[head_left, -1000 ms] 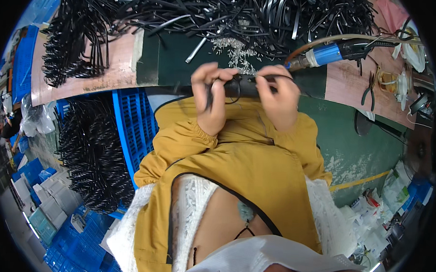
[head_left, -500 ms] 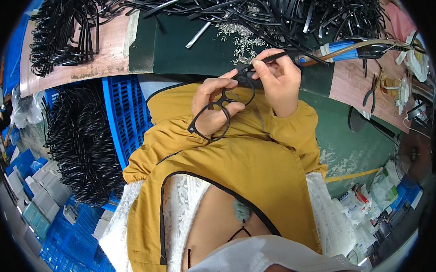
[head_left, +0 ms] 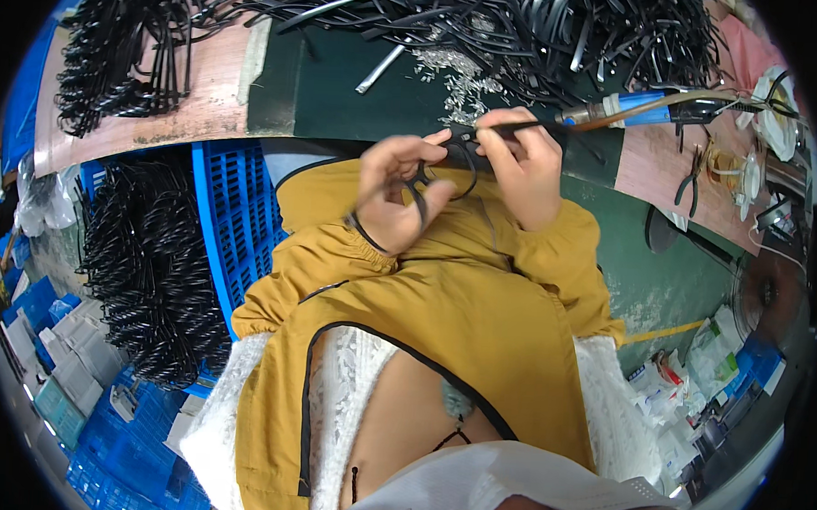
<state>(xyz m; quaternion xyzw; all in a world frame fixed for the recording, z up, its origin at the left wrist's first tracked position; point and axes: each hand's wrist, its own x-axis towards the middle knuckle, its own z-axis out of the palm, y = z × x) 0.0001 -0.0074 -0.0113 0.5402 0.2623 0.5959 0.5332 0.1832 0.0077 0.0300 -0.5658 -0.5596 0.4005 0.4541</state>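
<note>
Workshop bench (head_left: 343,88), dark green mat over a brown top, seen from above and lying just beyond the hands. Left hand (head_left: 397,195): fingers curled, pinching a black eyeglass frame (head_left: 430,174) by one lens ring, held in the air above the lap and just short of the bench edge. Right hand (head_left: 522,164): fingers pressed together on the other end of the frame, apparently gripping a thin black temple arm (head_left: 510,127) that runs away from it to the right; the exact grip is hidden behind the fingers. Beyond both hands, a tangled heap of black frame parts (head_left: 546,33) and a scatter of small pale bits (head_left: 453,70). Right of the right hand, a blue-handled tool (head_left: 629,110) and pliers (head_left: 687,181). Left of the left hand, a blue crate (head_left: 233,211) beside stacked black parts (head_left: 148,262). Risk, as judged: the frame has no support beneath it, so a slipped pinch could drop it into the lap, and twisting at the joint could bend the slender arm.
</note>
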